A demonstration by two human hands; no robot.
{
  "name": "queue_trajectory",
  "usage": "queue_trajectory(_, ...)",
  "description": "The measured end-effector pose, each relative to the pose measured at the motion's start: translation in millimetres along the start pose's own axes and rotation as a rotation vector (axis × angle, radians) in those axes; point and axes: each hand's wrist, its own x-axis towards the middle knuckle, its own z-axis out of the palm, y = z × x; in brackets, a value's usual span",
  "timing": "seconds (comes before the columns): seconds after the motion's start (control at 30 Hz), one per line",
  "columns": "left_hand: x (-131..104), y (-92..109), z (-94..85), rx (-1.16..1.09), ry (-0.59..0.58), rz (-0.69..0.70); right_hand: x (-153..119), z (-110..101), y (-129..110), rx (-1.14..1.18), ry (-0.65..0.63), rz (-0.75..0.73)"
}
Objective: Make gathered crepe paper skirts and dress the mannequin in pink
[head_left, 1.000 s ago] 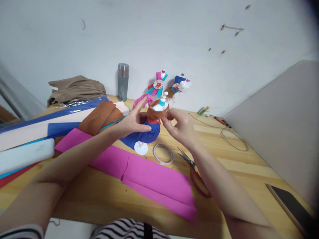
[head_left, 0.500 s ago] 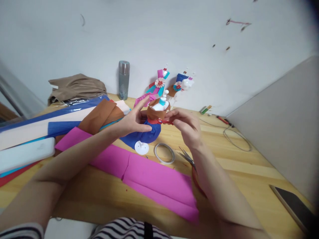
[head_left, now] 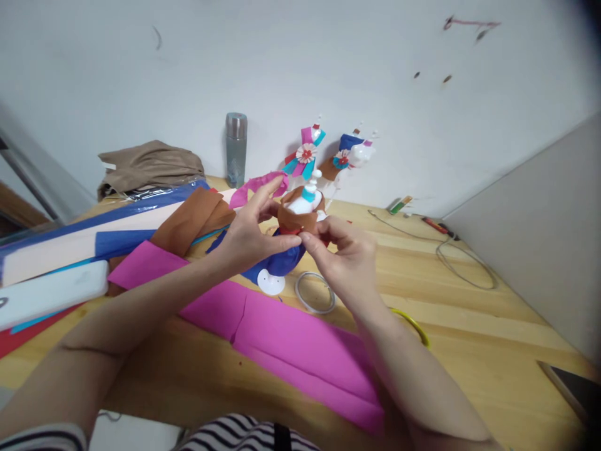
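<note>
Between my hands stands a white figurine (head_left: 297, 205) wrapped in brown paper above and a blue paper skirt (head_left: 283, 260) below. My left hand (head_left: 248, 237) is around its left side, thumb across the front of the waist and fingers partly hidden behind. At the waist, my right hand (head_left: 345, 254) pinches a red paper strip (head_left: 325, 242), mostly covered by the fingers. Both thumb tips nearly meet there. A white disc with small holes (head_left: 271, 282) lies below the skirt, and a roll of tape (head_left: 305, 305) sits beside it.
Pink paper (head_left: 300, 351) crosses the table in front. Coloured paper sheets (head_left: 181, 219) and a white case (head_left: 56, 293) lie left. A steel flask (head_left: 236, 150) and two decorated figurines (head_left: 306, 153) stand behind. A yellow scissor handle (head_left: 416, 324) shows beside my right forearm; a phone (head_left: 570, 388) lies right.
My right hand has come in toward the figurine's front, bringing the red strip against the waist. My left thumb has slid up to meet it. The view has shifted slightly.
</note>
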Motion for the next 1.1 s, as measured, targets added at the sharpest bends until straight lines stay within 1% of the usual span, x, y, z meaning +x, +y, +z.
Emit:
queue_trajectory(0.07, -3, 6, 3.8, 0.025, 0.059, -0.026, -1, 1, 1, 0.082, -0.037, 0.053)
queue_trajectory(0.13, -5, 10, 6.0, 0.039, 0.070, -0.037, -2, 1, 1, 0.133, -0.060, 0.082)
queue_trajectory(0.3, -10, 16, 9.3, 0.112, 0.096, 0.067, -4, 0, -6, 0.093, -0.067, 0.019)
queue_trajectory(0.37, -12, 18, 10.6, 0.114, 0.102, 0.083, -5, -1, -9, 0.071, -0.073, 0.011)
queue_trajectory(0.5, -13, 20, 11.5, 0.051, 0.077, 0.003, -6, -2, -10, 0.049, -0.098, -0.007)
queue_trajectory(0.57, -12, 21, 10.9, -0.004, 0.072, -0.038, -7, -2, -8, 0.074, -0.112, 0.010)
queue_trajectory(0.77, -10, 22, 9.3, -0.133, 0.075, -0.121, -5, -1, -5, 0.246, -0.193, 0.168)
queue_trajectory(0.9, -10, 22, 10.0, -0.150, 0.079, -0.138, 0, -3, -7, 0.335, -0.237, 0.222)
queue_trajectory(1.0, -10, 22, 10.4, -0.167, 0.061, -0.136, 2, -6, -6, 0.320, -0.256, 0.210)
queue_trajectory(1.1, -10, 21, 10.4, -0.180, 0.050, -0.133, 2, -10, -2, 0.241, -0.250, 0.152)
